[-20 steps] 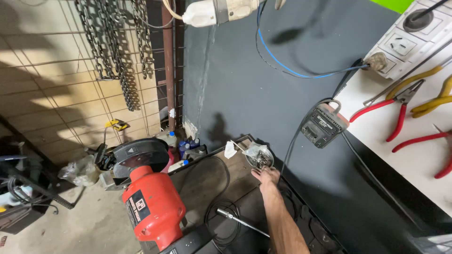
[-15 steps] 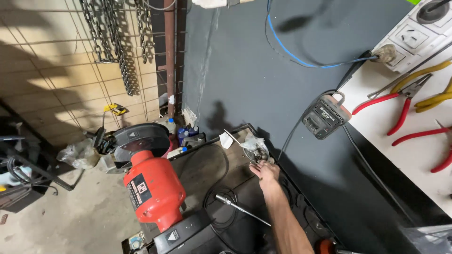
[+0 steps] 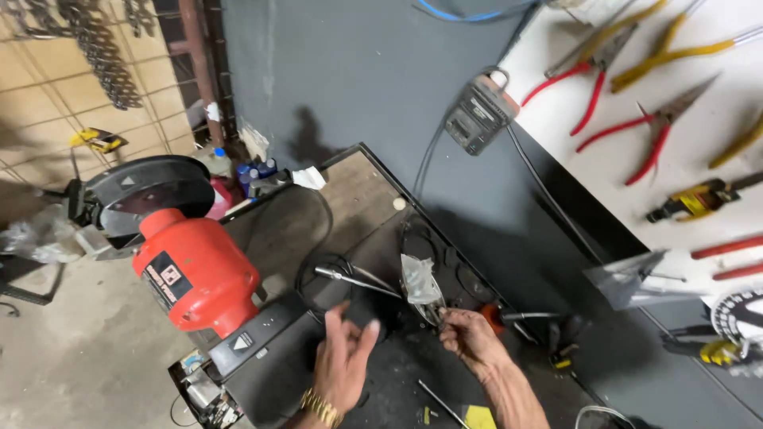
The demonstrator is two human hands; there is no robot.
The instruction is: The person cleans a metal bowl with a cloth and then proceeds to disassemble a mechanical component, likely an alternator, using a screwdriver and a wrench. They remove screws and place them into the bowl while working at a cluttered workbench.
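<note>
- Left of my left hand (image 3: 343,361) sits the bench grinder (image 3: 195,274).
- A plastic bag (image 3: 420,280) lies just above my right hand (image 3: 469,338).
- Pliers (image 3: 592,67) hang on the board far right.

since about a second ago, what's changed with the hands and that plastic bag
The right hand drew back from the bench's far end, bringing the clear plastic bag pinched in its fingers. The left hand has come into view, open. The red bench grinder and wall pliers stayed put.

glossy red painted metal grinder (image 3: 195,274), crinkly clear plastic bag (image 3: 420,280), worn matt wooden benchtop (image 3: 358,191).
</note>
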